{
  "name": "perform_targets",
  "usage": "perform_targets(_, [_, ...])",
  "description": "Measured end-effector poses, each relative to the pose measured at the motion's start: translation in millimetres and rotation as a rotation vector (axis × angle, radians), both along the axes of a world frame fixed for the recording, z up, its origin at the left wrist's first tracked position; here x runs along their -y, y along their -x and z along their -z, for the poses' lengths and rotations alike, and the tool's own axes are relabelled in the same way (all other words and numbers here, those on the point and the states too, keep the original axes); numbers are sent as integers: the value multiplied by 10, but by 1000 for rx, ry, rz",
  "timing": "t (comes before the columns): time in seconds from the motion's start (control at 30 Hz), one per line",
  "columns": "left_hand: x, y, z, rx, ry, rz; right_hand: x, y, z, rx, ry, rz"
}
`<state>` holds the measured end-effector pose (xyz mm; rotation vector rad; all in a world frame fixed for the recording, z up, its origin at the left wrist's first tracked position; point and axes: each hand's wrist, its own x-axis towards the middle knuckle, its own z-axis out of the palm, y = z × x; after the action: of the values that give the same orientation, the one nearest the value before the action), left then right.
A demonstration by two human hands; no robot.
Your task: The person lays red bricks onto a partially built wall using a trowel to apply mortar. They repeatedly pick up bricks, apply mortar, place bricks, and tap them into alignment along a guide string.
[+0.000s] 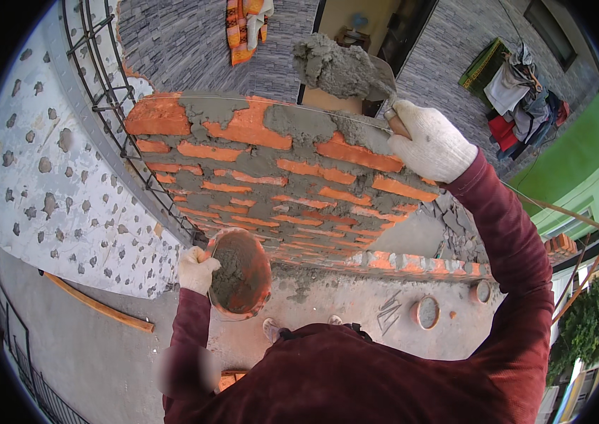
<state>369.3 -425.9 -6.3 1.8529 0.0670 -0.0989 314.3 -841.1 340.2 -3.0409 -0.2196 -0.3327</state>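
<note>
My right hand [432,141], in a white glove, grips the handle of a trowel [384,83] raised just above the top of a brick wall [338,148], with a lump of grey mortar [335,63] on the blade. My left hand [197,270], also gloved, holds the rim of an orange bucket [260,272] low beside the wall, with wet mortar [232,272] inside. Grey mortar is smeared between and over the bricks. A thin line [257,100] runs along the top course.
A steel rebar cage [105,92] and a pitted white wall [59,191] stand at the left. Below are two buckets [427,312], metal rods [388,307], a wooden plank [98,302] and a railing [9,332]. Beyond the wall hang clothes [515,99]; rubble [458,233] lies at the right.
</note>
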Motion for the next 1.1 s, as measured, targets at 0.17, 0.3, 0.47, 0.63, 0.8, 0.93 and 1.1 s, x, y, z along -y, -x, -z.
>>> perform_targets(0.17, [-337,-12,523,-98,20,-26,-209,-68,831,152,450,96])
perform_targets(0.3, [-525,55,705,-202,44,-35,-224,253,489,386,175,154])
perform_targets(0.47, [-702,75,825,-245,-56,-35,-611,943,166,-192,-528,249])
perform_targets(0.63, [-763,-86,1456,-310,-475,51,-849,564,1144,-184,-595,-4])
perform_targets(0.8, [-1088,-55,2029,-428,-313,6,-556,328,1323,-18,-671,86])
perform_targets(0.93, [-901,110,1547,-503,-242,26,-383,640,1173,-300,-1046,315])
perform_targets(1.1, [-1089,161,2091,-473,-119,60,-138,1050,1214,-311,-1209,473])
